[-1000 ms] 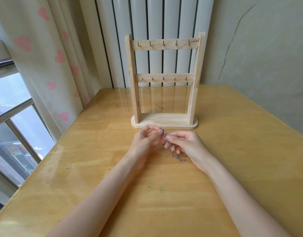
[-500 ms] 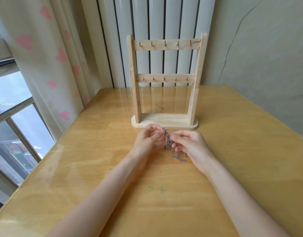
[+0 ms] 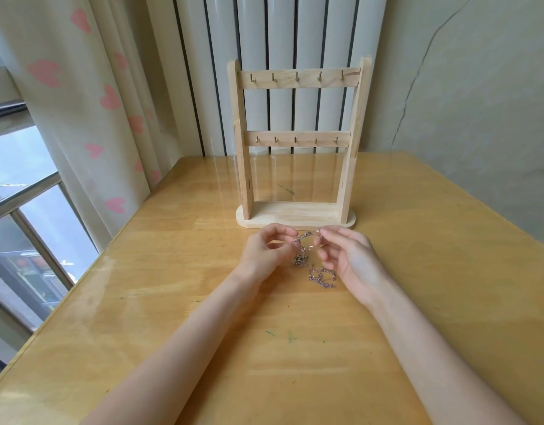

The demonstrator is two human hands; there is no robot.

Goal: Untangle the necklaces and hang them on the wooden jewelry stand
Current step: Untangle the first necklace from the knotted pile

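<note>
Head view, table: a glossy yellow-brown wooden table (image 3: 172,302) fills the lower part; some small green pen marks lie on its surface near the forearms
Head view, stand: the pale wooden jewelry stand (image 3: 295,216) stands upright at the far middle of the table, just beyond both hands; it has two uprights, an oval base and two crossbars, each with a row of small brass hooks (image 3: 297,77); every hook is bare
Head view, necklaces: the thin silver tangled necklaces (image 3: 307,240) are between the two hands; a short piece of chain is stretched from one hand to the other, a small knotted clump (image 3: 300,259) hangs below it near the left fingers, and a loose part (image 3: 322,277) lies on the table just beside the right palm
Head view, left hand: the left hand (image 3: 266,250) is raised a little over the table; thumb and forefinger are curled and pinch the left end of the stretched chain
Head view, right hand: the right hand (image 3: 347,256) is opposite; its fingertips pinch the right end of the chain, the other fingers are loosely bent
Head view, surroundings: a cream curtain with pink hearts (image 3: 89,96) hangs at the left beside a window (image 3: 22,210); a white ribbed radiator (image 3: 264,41) is behind the stand; the grey wall (image 3: 479,102) at the right has a long crack
</note>
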